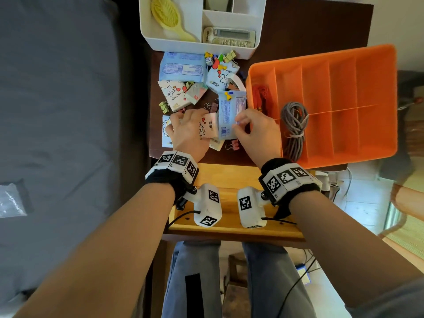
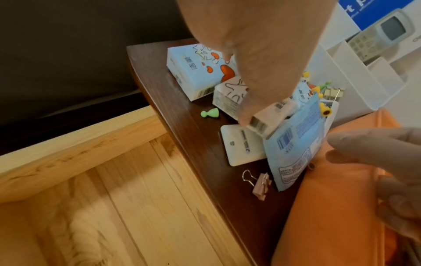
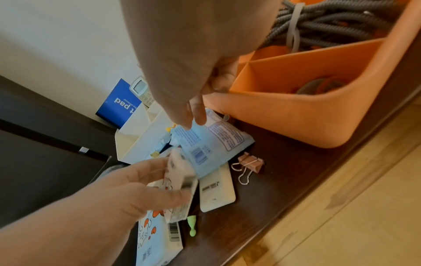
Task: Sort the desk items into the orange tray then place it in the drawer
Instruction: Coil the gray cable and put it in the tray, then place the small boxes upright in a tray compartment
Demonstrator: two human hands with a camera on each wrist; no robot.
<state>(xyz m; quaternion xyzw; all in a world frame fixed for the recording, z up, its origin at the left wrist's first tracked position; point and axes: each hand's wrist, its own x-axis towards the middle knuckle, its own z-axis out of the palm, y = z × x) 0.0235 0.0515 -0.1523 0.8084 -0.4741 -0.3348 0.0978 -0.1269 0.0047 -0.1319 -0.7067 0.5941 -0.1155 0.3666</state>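
Note:
My left hand (image 1: pixel 190 130) grips a small white tissue pack (image 1: pixel 210 127) with red hearts, held just above the dark desk. In the left wrist view its fingertip (image 2: pixel 244 115) presses on the pack (image 2: pixel 271 113). My right hand (image 1: pixel 241 128) pinches the edge of a light blue wipe packet (image 1: pixel 230 114), which leans against the white pack; its fingertips (image 3: pixel 193 118) sit on the packet (image 3: pixel 212 144). The orange tray (image 1: pixel 376 65) stands just right of both hands, with a grey coiled cable (image 1: pixel 294 127) and a red cord (image 1: pixel 261 95) in its left compartments.
More tissue packs (image 1: pixel 181 66), binder clips (image 1: pixel 231 144), pawns and a die (image 1: pixel 208 60) litter the desk. A white organiser (image 1: pixel 197 45) with a brush and remotes stands behind. A pink clip (image 2: pixel 261 185) and a green pawn (image 2: pixel 209 113) lie near the open wooden drawer (image 2: pixel 114 198).

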